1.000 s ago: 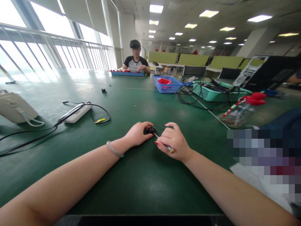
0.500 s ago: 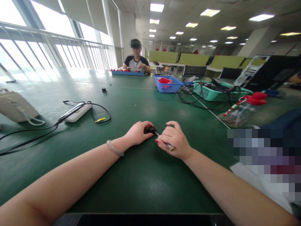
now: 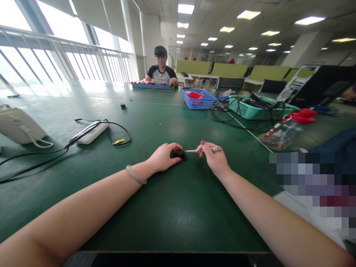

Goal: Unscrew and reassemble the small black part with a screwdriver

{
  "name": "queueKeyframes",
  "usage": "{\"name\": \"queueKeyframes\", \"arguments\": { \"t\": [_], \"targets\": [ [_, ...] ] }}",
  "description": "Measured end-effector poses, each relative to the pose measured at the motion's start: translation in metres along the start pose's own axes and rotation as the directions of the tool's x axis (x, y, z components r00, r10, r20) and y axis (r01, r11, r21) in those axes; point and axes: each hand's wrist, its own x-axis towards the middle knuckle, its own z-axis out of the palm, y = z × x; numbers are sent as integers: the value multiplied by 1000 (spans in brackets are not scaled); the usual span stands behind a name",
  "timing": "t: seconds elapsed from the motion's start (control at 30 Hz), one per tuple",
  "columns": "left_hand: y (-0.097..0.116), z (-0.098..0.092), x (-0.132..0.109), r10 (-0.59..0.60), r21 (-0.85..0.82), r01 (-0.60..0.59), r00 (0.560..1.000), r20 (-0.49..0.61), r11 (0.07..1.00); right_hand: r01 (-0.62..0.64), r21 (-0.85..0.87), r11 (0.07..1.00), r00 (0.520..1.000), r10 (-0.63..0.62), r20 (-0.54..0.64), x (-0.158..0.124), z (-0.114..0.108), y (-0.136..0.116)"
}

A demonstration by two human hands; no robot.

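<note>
Two things are held: a black block (image 3: 180,154) between thumb and fingers of the left hand (image 3: 163,157), a screwdriver (image 3: 191,151) pinched between fingers of the right hand (image 3: 215,157), its tip seemingly touching the block.

A green table (image 3: 172,207) is bearing a black block (image 3: 182,155) near its front. Leftward, a cable (image 3: 66,149) is looping over a white box (image 3: 90,134), and a beige case (image 3: 20,126) is standing. A black bit (image 3: 123,106) is lying beyond. A blue basket (image 3: 198,104), green basket (image 3: 241,110) and bottle (image 3: 282,134) are standing rightward; a blue tray (image 3: 151,86) is resting far off.
</note>
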Motion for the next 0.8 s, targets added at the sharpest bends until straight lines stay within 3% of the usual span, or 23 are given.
{"name": "queueKeyframes", "arguments": {
  "t": [0.2, 0.5, 0.8],
  "targets": [
    [2, -2, -1, 44, -21, -43, 999, 30, 999, -59, 169, 984, 995, 72, -69, 4, -1, 12],
    [6, -3, -4, 183, -17, -182, 981, 65, 983, -134, 319, 938, 986, 157, -47, 6, 4, 11],
    [6, -2, -4, 162, 1, -163, 984, 70, 987, -201, 463, 863, 972, 235, -16, 7, 6, 12]
  ]
}}
